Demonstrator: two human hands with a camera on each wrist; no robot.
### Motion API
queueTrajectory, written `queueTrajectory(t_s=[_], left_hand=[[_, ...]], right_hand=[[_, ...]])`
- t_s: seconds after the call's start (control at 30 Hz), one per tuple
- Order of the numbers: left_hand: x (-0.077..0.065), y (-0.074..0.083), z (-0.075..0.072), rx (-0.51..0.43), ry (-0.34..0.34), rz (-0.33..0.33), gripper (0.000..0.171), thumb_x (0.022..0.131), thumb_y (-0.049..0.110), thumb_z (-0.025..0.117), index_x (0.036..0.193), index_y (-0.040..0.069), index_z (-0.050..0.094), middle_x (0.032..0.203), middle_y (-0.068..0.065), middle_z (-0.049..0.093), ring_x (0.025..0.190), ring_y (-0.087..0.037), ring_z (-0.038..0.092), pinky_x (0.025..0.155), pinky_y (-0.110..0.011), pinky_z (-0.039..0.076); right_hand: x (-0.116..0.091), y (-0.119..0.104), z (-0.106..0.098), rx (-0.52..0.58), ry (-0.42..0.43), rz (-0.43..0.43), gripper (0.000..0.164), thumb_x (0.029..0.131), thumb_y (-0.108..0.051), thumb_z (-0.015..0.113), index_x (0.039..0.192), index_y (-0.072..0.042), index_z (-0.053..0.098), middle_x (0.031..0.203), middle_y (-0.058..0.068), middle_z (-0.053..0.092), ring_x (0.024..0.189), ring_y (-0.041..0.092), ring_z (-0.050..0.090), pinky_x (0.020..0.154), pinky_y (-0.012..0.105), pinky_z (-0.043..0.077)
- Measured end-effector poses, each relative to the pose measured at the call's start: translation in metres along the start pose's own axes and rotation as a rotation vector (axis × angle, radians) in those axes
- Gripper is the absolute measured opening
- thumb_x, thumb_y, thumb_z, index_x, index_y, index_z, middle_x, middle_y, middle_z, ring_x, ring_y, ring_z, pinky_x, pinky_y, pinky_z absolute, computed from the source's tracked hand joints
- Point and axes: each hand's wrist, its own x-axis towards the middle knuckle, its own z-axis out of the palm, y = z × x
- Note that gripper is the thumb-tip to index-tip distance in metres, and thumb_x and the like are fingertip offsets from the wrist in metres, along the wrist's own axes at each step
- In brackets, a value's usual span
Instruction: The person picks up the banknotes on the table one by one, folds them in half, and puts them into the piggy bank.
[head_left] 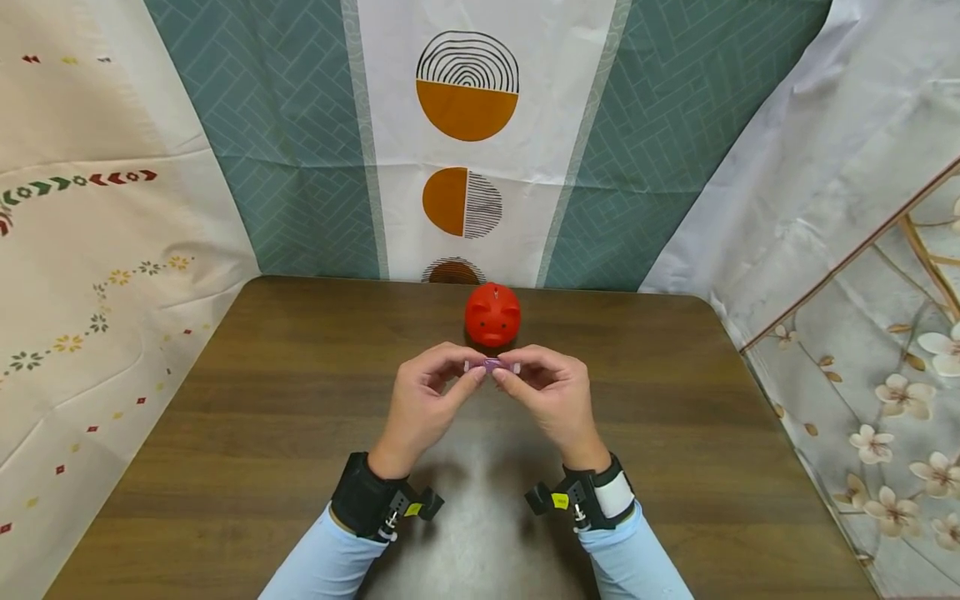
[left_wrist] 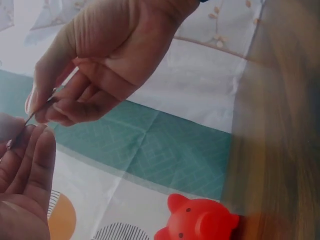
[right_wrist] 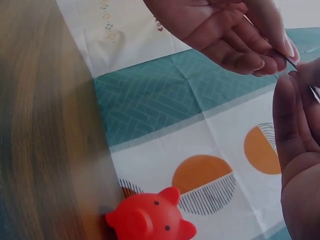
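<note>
Both hands come together above the middle of the table, pinching a thin purple-and-white slip (head_left: 492, 365) between thumbs and fingertips. My left hand (head_left: 429, 398) grips its left end, and my right hand (head_left: 549, 395) grips its right end. In both wrist views the slip shows only as a narrow, dark edge, mostly hidden by the fingers; its exact kind is unclear. Just beyond the fingertips stands a red piggy bank (head_left: 492, 315), upright on the table and facing me, with a slot on top. Neither hand touches it.
The brown wooden table (head_left: 300, 400) reaches back to a hanging cloth (head_left: 480, 158) with orange half-circles and green side panels. A cream patterned cloth (head_left: 112, 275) borders the left side; a white floral cloth (head_left: 885, 433) hangs at the right.
</note>
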Motion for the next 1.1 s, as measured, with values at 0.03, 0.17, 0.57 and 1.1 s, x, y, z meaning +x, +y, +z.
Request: queueTrajectory(t_s=[0.03,0.17,0.57,1.1], left_hand=[[0.0006,0.0004,-0.0005,0.001,0.003,0.002,0.018,0.090,-0.004,0.074,0.107,0.003,0.074,0.095,-0.011,0.070,0.084,-0.018,0.062,0.076,-0.025,0.060],[0.0020,0.0012,-0.0023,0.002,0.012,0.002,0.017,0.089,-0.005,0.074,0.105,0.003,0.075,0.094,-0.011,0.071,0.084,-0.018,0.062,0.073,-0.022,0.059],[0.0027,-0.0002,-0.0044,-0.018,0.018,0.004,0.022,0.088,-0.012,0.071,0.107,-0.001,0.075,0.094,-0.015,0.070,0.081,-0.021,0.068,0.077,-0.026,0.062],[0.0019,0.0007,-0.0075,0.028,0.081,-0.021,0.027,0.088,-0.003,0.076,0.114,-0.001,0.072,0.086,-0.015,0.072,0.071,-0.015,0.068,0.070,-0.026,0.062]], right_hand=[[0.0007,0.0002,-0.0006,0.008,-0.001,-0.006,0.021,0.086,0.006,0.077,0.106,0.008,0.073,0.095,-0.002,0.076,0.077,0.019,0.068,0.072,0.029,0.063],[0.0016,0.0009,-0.0023,0.015,-0.002,-0.024,0.021,0.086,0.008,0.076,0.106,0.010,0.072,0.094,0.002,0.076,0.076,0.019,0.068,0.071,0.028,0.063],[0.0000,0.0029,-0.0053,-0.044,0.056,0.021,0.026,0.085,0.005,0.079,0.109,0.005,0.073,0.091,0.003,0.076,0.072,0.017,0.069,0.069,0.030,0.063],[0.0012,0.0004,-0.0061,-0.011,-0.010,0.066,0.015,0.091,0.003,0.073,0.105,0.002,0.070,0.085,0.008,0.071,0.070,0.022,0.068,0.066,0.030,0.062]])
